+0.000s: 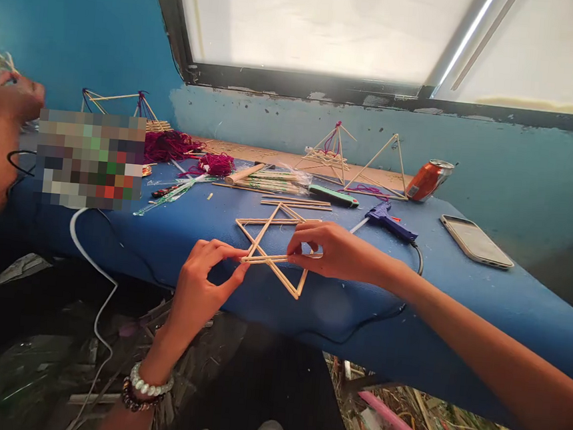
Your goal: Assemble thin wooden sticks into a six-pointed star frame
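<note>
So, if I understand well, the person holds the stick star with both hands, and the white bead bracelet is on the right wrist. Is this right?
Not quite: the white bead bracelet is on the wrist of the left hand, not the right, as the head view shows. The rest stands: the left hand and the right hand hold the stick star.
</note>
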Motion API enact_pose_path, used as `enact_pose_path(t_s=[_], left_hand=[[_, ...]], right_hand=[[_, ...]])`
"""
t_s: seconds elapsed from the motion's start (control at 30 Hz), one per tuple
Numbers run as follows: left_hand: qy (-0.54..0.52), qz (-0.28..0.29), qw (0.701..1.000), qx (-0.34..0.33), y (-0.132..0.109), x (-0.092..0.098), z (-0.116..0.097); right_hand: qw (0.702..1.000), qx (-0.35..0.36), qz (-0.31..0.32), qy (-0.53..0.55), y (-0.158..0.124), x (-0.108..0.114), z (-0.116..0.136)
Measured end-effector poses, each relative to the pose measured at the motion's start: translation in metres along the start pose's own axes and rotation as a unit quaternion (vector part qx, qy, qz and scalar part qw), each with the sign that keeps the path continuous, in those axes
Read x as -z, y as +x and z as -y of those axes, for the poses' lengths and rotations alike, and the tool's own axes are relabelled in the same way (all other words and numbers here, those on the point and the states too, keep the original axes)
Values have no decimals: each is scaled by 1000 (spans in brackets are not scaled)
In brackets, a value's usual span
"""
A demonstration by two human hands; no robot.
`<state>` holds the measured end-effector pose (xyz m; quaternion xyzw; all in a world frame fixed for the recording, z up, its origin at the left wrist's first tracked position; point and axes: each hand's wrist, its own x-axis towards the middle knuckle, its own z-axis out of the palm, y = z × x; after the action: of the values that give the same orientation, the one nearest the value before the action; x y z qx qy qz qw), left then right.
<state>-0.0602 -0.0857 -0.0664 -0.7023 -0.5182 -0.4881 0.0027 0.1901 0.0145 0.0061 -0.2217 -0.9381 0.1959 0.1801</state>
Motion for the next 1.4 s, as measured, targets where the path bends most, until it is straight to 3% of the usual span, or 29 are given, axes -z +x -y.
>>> enact_pose_path(t_s=[1.13,1.27,1.4], left_hand=[[-32,-37,996,69,-5,-1,1],[-49,-58,993,85,-4,3,0],[-76,-92,989,89,10,5,7]], right_hand=[[998,-20,-9,-56,-3,1,1],[993,-11,-83,-78,-7,12,3],[961,-45,-250,-111,-29,38,-7]])
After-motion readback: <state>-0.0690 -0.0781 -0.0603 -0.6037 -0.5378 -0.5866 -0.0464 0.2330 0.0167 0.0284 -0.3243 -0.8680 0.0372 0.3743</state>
